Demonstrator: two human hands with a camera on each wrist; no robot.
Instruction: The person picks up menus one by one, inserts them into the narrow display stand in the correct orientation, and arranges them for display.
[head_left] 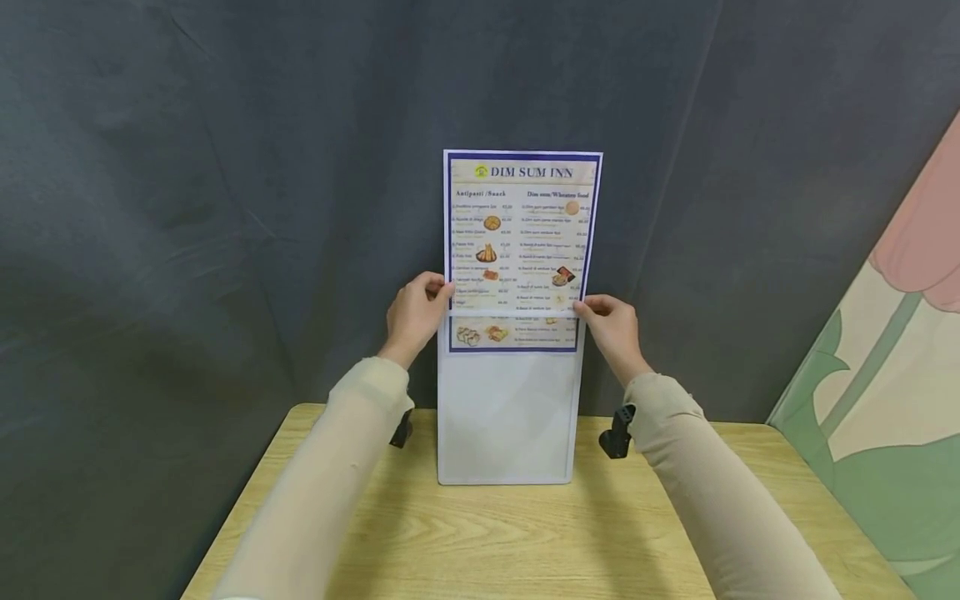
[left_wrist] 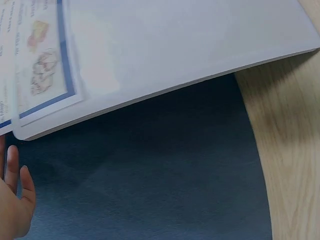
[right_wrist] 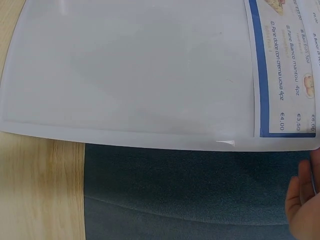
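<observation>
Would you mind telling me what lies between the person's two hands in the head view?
In the head view, the printed menu sheet, partly slid into the clear sleeve, spans the gap between the left hand and the right hand, each pinching one side edge.

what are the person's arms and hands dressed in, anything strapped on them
Both arms wear long, loose beige sleeves that end at the wrists. The left hand and right hand are bare: no gloves, rings or watch show. A small black device hangs under each wrist, the left wrist device and the right wrist device.
</observation>
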